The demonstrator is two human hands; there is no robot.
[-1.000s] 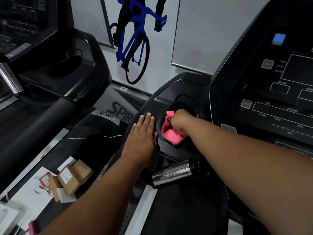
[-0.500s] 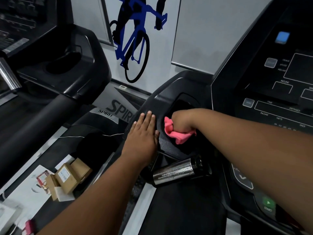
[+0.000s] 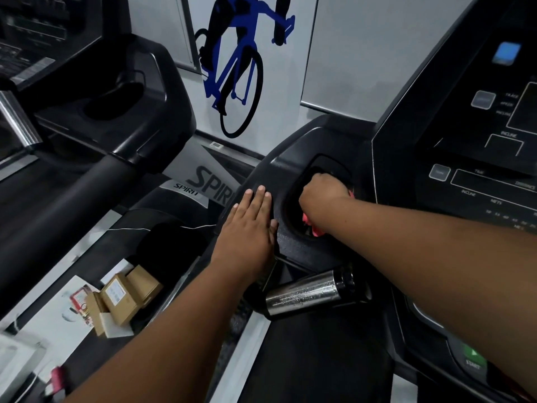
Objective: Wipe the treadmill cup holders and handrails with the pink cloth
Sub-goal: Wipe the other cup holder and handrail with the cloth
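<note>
Head view: the right hand (image 3: pixel 322 190), curled in a fist, sits inside the black oval treadmill cup holder (image 3: pixel 325 162), clutching the crumpled pink cloth (image 3: pixel 315 228), which shows only beneath the wrist. The left hand (image 3: pixel 247 228) lies flat, fingers straight, on the black plastic just left of the holder.

SPIRIT on motor cover (image 3: pixel 203 158), INCLINE on console (image 3: pixel 465 181), seemingly START under green button (image 3: pixel 472 353)
</note>
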